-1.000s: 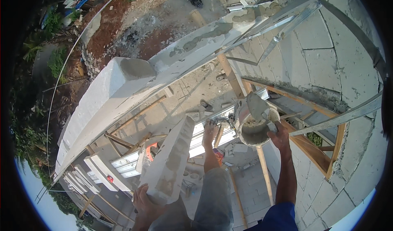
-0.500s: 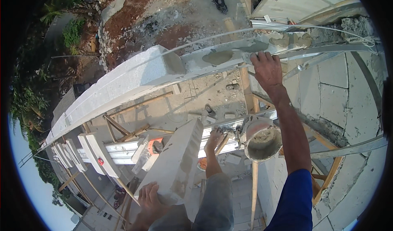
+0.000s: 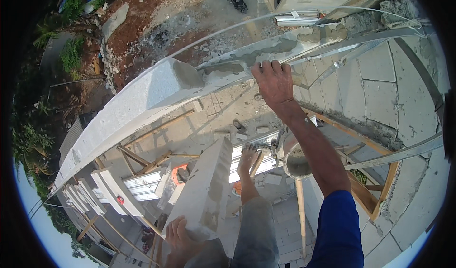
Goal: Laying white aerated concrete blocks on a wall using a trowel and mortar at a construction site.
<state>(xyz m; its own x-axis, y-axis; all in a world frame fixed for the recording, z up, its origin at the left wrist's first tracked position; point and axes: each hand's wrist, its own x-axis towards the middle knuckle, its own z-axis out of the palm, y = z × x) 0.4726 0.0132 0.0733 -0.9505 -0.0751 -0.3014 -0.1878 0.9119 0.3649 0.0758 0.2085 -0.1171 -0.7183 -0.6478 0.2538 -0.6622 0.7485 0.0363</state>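
My left hand (image 3: 183,242) grips the lower end of a light grey concrete block (image 3: 209,187), which stands tilted beside my leg with a mortar-stained side. My right arm reaches forward to the wall top (image 3: 223,71). There my right hand (image 3: 274,83) is closed, knuckles up, at the wall's near edge; what lies within its fingers is hidden. Wet grey mortar (image 3: 266,52) is smeared along the wall top beyond the hand. Left of the mortar sits a laid white block (image 3: 166,85). Below my right forearm is a bucket (image 3: 297,161) with mortar in it.
My bare foot (image 3: 247,158) rests on a metal plank (image 3: 261,149) high above the floor. Several white blocks (image 3: 111,192) stand at the left. An orange-handled tool (image 3: 180,174) lies near the held block. A thin line (image 3: 228,28) runs above the wall.
My right hand has moved left along the wall top, and the mortar there looks more spread out. The left hand stays on the block. The view has shifted slightly.
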